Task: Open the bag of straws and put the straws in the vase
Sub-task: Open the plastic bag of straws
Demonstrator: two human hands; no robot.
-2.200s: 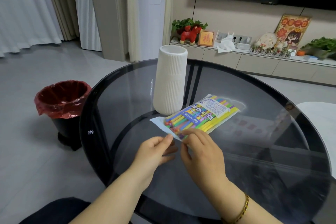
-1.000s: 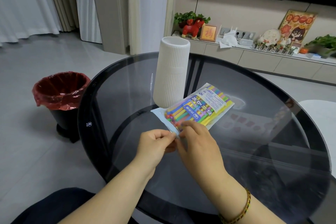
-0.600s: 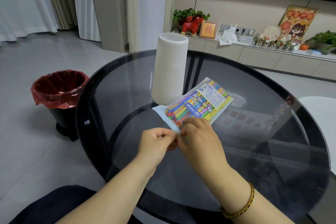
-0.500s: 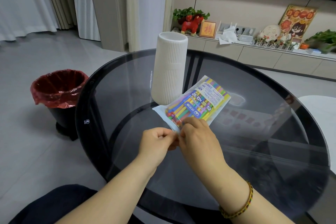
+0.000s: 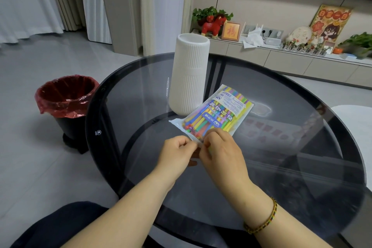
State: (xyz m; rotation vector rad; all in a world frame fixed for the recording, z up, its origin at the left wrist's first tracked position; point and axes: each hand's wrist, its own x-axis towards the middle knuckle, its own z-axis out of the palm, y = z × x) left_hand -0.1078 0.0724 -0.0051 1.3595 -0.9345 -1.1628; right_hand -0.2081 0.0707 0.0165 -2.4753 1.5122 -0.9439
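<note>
While its near end is pinched by the left hand and right hand, the clear plastic bag of coloured straws is stretched toward one o'clock, the tall white ribbed vase standing at eleven.

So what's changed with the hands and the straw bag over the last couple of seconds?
The left hand and right hand have closed together, both now pinching the near edge of the bag of straws; earlier the left fingers were looser. The bag is still sealed, lying on the glass table against the white vase.
</note>
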